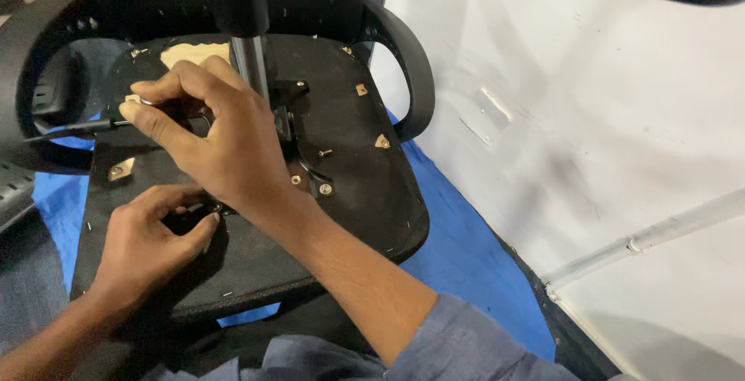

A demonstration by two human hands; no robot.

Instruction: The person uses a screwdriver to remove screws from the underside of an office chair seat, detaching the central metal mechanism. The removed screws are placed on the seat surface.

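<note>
An office chair lies upturned, the black underside of its seat [365, 187] facing me. My right hand [217, 136] reaches across it and grips a thin metal tool [85, 127] whose dark shaft points left. My left hand [151, 237] rests on the seat's near left part, fingers curled around a small fitting by a bolt [216, 209]. A silver gas-lift column [250, 67] rises from the black mechanism plate [299, 129] just beyond my right hand. Several screws, such as one [325, 189], dot the plate and seat.
Curved black armrests stand at the far right [407, 63] and far left [23, 47]. A blue mat [466, 241] lies under the chair. A white wall [590, 94] with a grey pipe [660, 233] runs along the right.
</note>
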